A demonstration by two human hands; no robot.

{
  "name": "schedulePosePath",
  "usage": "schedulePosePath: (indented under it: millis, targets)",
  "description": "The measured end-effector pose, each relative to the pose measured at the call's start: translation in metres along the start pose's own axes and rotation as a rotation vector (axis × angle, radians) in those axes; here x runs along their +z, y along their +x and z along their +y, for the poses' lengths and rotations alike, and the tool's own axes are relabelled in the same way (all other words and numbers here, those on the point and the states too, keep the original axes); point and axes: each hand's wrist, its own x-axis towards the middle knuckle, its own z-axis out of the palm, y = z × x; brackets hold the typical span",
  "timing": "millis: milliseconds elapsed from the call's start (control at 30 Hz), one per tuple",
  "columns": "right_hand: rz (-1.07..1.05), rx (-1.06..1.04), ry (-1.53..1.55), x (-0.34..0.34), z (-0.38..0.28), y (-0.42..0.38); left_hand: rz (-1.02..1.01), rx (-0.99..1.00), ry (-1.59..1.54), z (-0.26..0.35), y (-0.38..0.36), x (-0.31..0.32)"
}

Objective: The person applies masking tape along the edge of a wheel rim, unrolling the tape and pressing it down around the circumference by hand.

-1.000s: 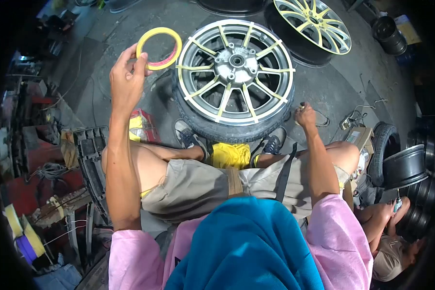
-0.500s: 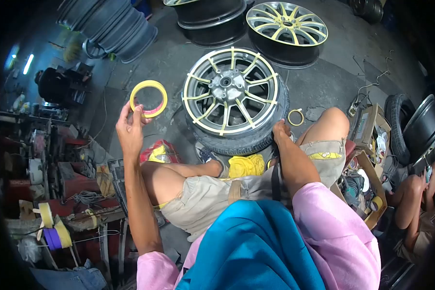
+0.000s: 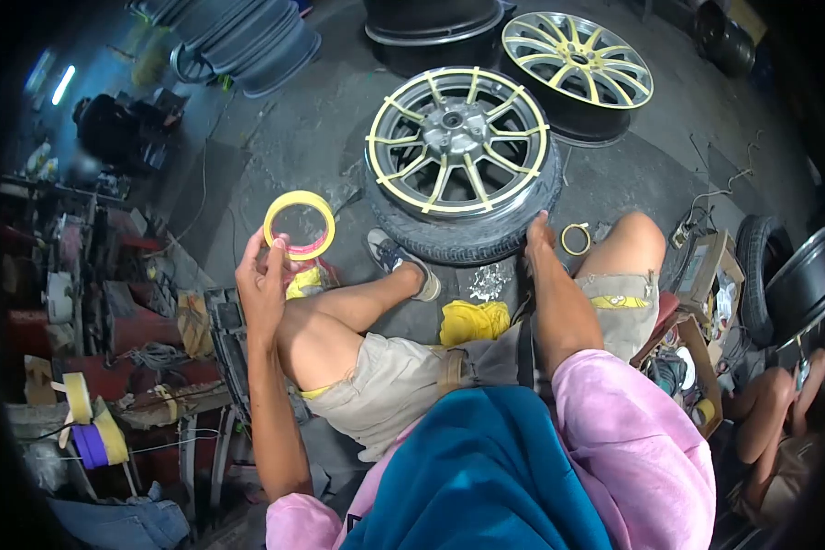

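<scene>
My left hand [image 3: 268, 267] is closed on a roll of yellow tape [image 3: 300, 225], pinching its lower left rim, and holds it upright off the floor. In front of me, a silver multi-spoke wheel rim [image 3: 458, 137] with yellow tape strips on its spokes and edge rests on a tire [image 3: 467, 240]. My right hand [image 3: 540, 236] is at the tire's lower right side; its fingers are mostly hidden, so their grip is unclear. Just right of that hand, a thin small tape roll [image 3: 576, 239] lies on the floor.
Another taped rim [image 3: 579, 59] stands behind, beside a dark rim [image 3: 431, 41]. Stacked rims [image 3: 234, 41] are at the upper left. A yellow cloth [image 3: 474, 322] lies between my legs. Boxes [image 3: 706, 275] of tools stand at right, near a seated co-worker [image 3: 779, 412]. Tape rolls hang at lower left.
The wheel and tire now appear farther up and to the right in view. My left hand and the tape roll appear lower and slightly right. My right hand remains beside the tire.
</scene>
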Motion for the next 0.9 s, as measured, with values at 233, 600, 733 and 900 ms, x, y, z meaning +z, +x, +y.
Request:
schedulePosePath:
  millis: [233,600,733,900]
  targets:
    - [-0.288,-0.759,-0.778,-0.028,0.022,0.035,-0.151,-0.115,-0.152,-0.044,0.026,0.044]
    - [-1.064,-0.922,-0.256,-0.149,-0.073,-0.185,-0.533,-0.189,-0.390,-0.021,0.015,0.101]
    - [-1.165,-0.921,-0.148,-0.177,-0.083,-0.220,-0.563,-0.400,-0.658,-0.001,0.003,0.107]
    - [-1.205,-0.932,-0.066,-0.188,-0.081,-0.227,-0.544,-0.466,-0.712,0.001,-0.001,0.116]
